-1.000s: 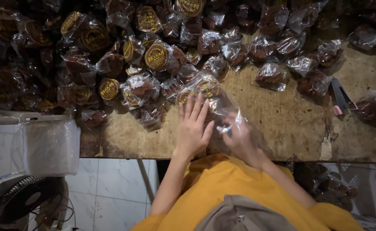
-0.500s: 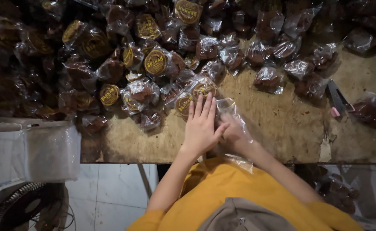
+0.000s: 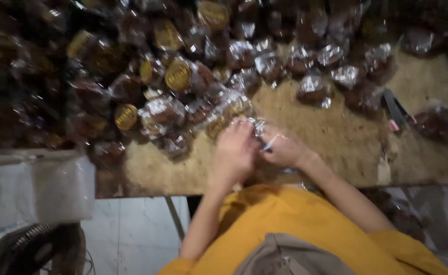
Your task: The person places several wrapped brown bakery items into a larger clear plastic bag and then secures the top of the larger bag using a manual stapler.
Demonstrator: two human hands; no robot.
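My left hand (image 3: 235, 151) and my right hand (image 3: 285, 149) meet close together on the wooden table (image 3: 331, 153), near its front edge. Both pinch a clear plastic wrapper (image 3: 258, 127) that shows between the fingers; what is inside it is hidden by the hands and blur. Just beyond my fingers lies a heap of wrapped dark round cakes (image 3: 168, 109), several with round yellow labels (image 3: 177, 76).
More wrapped cakes (image 3: 313, 86) spread across the back of the table. A dark tool with a pink tip (image 3: 396, 113) lies at the right. A white plastic bag (image 3: 45, 188) hangs at the left edge above a fan (image 3: 25, 252) on the tiled floor.
My left hand, flat with fingers spread on the wrapper earlier, has curled in beside the right hand. Both hands have drawn closer together over the wrapper.
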